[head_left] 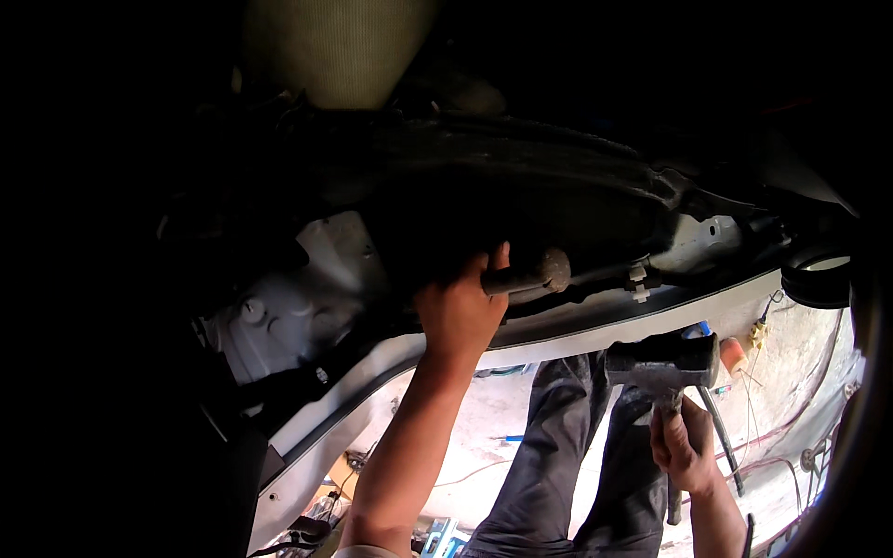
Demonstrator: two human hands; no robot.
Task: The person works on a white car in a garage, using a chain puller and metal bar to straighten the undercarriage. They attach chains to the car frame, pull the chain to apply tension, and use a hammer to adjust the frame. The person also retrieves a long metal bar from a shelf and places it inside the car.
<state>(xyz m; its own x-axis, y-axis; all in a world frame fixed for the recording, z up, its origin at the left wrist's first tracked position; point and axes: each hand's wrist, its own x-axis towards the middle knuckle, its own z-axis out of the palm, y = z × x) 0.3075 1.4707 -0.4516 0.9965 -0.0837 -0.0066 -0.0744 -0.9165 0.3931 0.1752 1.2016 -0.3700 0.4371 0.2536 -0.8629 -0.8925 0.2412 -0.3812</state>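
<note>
My left hand (463, 312) reaches into the dark vehicle interior, its fingers wrapped round a thick metal bar (521, 279) with a broad, worn round end pointing right. What lies at the bar's other end is hidden by the hand and shadow. Lower right, my right hand (686, 446) grips the handle of a hammer (662, 365) just below its heavy two-faced metal head. The hammer stands upright, apart from the bar. Between the two tools runs the pale door sill (558, 342) of the vehicle.
Bare grey sheet metal (302, 302) shows at left, and a white clip (639, 282) sits by the sill. My legs in dark trousers (549, 465) stand outside on a pale floor (763, 400) with cables. A blue-and-white item (442, 538) lies at the lower edge.
</note>
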